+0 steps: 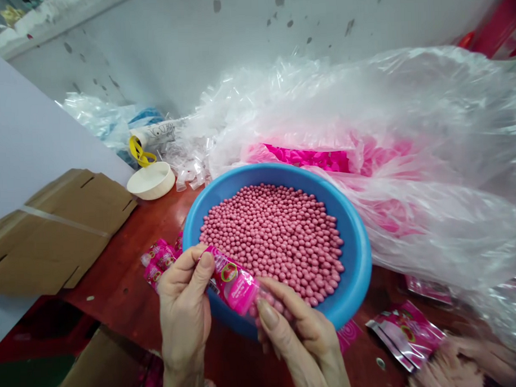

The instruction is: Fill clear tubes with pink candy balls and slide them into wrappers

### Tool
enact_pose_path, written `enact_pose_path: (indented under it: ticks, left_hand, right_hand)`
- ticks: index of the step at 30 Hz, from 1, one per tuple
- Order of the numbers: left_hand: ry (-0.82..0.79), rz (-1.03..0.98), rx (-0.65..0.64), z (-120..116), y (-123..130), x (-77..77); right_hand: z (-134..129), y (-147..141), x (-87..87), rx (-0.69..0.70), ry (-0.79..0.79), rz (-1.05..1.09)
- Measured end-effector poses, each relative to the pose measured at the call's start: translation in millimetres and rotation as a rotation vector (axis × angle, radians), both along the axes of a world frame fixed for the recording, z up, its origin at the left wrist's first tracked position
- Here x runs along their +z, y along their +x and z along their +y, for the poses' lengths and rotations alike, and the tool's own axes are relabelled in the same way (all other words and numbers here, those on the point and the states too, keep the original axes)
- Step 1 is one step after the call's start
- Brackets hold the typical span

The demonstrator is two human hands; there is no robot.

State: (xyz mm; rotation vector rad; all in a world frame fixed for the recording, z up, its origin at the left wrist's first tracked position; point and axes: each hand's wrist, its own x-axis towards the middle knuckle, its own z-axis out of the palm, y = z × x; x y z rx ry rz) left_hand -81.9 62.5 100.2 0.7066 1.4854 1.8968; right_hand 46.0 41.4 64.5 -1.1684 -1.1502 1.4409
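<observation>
A blue basin point(361, 252) holds a heap of round pink balls point(272, 232). Over its near rim is a pink printed packet point(233, 282). My left hand point(188, 303) pinches the packet's upper left end between thumb and fingers. At the packet's lower right end, my right hand point(294, 333) has its fingers closed round a clear tube of pink balls point(266, 306) that meets the packet. Part of the tube is hidden behind my right fingers.
Pink packets point(159, 259) lie left of the basin, near folded cardboard point(64, 228) and a white round lid point(151, 181). Large clear plastic bags point(429, 136) fill the back right. Another person's blurred hand point(467, 361) is at a pink pouch point(409, 332), lower right.
</observation>
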Motion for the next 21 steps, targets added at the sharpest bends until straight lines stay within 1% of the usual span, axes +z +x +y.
enact_pose_path:
  ticks: [4,8,11,13,14,18,21]
  left_hand:
    - [0.018,-0.034,-0.007,-1,-4,3.7]
    - [0.034,-0.193,-0.018,-7,0,3.4]
    - [-0.028,-0.363,-0.106,-16,12,-2.7]
    - [-0.084,-0.454,-0.175,-20,21,-6.5]
    - [-0.106,-0.486,-0.191,-22,25,-7.7]
    - [-0.145,-0.564,-0.168,-22,35,-8.4]
    - [-0.145,-0.616,-0.134,-20,40,-9.0]
  right_hand:
    - [2,1,2.9,0.012,0.002,-0.007]
    - [5,2,8.1,0.036,-0.032,0.006]
    - [8,1,12.3,0.016,-0.012,0.05]
    - [9,0,14.9,0.025,-0.006,0.077]
    - [9,-1,16.1,0.034,-0.011,0.082]
    - [8,-3,18.6,0.043,-0.028,0.08]
    - [6,-5,17.0,0.003,0.015,0.067]
